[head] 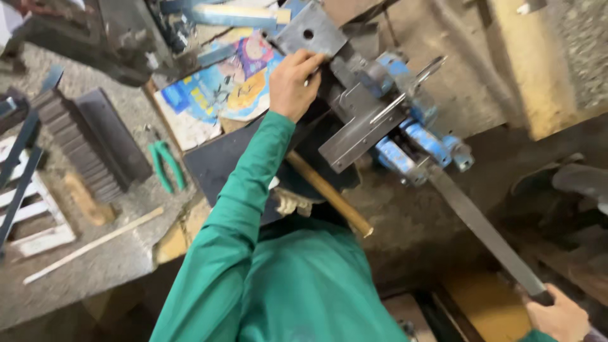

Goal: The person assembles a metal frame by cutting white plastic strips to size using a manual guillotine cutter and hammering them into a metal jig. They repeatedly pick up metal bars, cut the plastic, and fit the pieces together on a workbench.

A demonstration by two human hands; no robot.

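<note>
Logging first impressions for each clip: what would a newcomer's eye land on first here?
Most likely the green sleeve running up the middle to the left hand, which presses on a grey metal plate at the top. Right of it sits a blue clamping tool; its long steel lever slants down to the right hand, which grips its end at the bottom right corner.

Green sleeve [244, 190] near centre, blue-painted vise [411, 126] with grey steel plates right of centre, green-handled pliers [168, 164] left, colourful blue, yellow and pink printed sheet [221, 82] far centre, tan wooden handle [329, 193], dark grey bar [484, 231] right
</note>
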